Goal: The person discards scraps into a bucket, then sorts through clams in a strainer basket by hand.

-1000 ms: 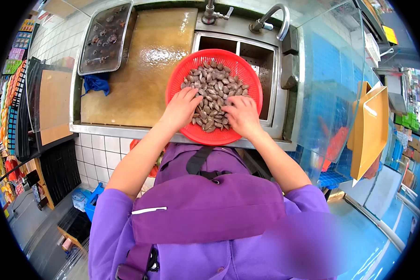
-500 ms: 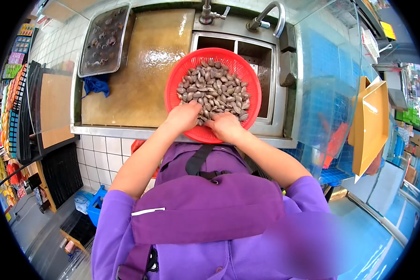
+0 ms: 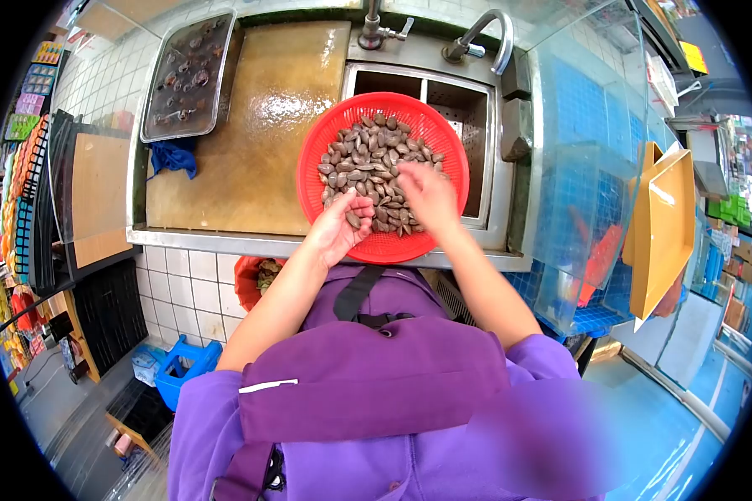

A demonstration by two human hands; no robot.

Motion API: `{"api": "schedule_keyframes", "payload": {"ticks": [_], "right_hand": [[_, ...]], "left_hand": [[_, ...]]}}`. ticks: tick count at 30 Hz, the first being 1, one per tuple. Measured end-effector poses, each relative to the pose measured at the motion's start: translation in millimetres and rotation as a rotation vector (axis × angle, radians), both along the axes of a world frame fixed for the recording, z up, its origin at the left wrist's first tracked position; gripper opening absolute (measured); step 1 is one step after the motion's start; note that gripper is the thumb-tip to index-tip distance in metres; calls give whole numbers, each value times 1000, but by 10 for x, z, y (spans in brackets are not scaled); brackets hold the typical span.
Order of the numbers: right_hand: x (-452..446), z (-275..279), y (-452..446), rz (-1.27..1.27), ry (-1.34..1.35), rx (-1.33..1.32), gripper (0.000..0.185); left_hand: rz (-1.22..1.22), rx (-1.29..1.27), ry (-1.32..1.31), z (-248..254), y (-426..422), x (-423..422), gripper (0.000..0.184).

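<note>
A round red colander (image 3: 313,138) full of brown clams (image 3: 380,150) rests across the front of the sink. My left hand (image 3: 340,228) is palm up at the colander's near left side, its fingers curled around a clam (image 3: 353,220). Over the right part of the pile is my right hand (image 3: 429,196), its fingers bent toward the clams and slightly blurred. Whether its fingertips pinch a clam cannot be made out.
Behind the colander lie a metal sink (image 3: 468,113) and two taps (image 3: 480,50). A wet tan board (image 3: 267,108) is at the left, with a clear tray (image 3: 188,79) and a blue cloth (image 3: 174,159). Glass tanks (image 3: 589,184) stand at the right.
My left hand has turned palm up and shows a clam in its fingers. My right hand has moved away from it, up and to the right over the pile.
</note>
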State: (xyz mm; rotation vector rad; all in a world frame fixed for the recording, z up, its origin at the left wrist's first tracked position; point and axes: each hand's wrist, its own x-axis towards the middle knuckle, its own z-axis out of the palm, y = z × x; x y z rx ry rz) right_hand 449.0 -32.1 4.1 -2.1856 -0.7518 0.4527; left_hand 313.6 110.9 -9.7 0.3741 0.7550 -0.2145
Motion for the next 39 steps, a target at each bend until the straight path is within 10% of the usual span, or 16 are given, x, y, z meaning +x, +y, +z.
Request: {"api": "schedule_keyframes", "payload": {"ticks": [4,7,11,17,24,39], "right_hand": [[391,-320,134,83,-502,-225,26],[277,-476,320,250,-324,-543,19],[91,-184,124,596,-71,-362,16],[516,-267,664,325,-304,-158,33],[-65,-147,189,781,-427,-214,27],[411,-543,169,-158,291,-147,58]], "left_hand": [[61,26,-29,86,19,-72,22],[114,51,-43,154,39,-105,20],[177,39,-78,208,91,-156,21],[306,39,-138,252,275,-254,22],[322,20,-127,248,289,-260,23],[331,-39,-244,189,297,-318,25]]}}
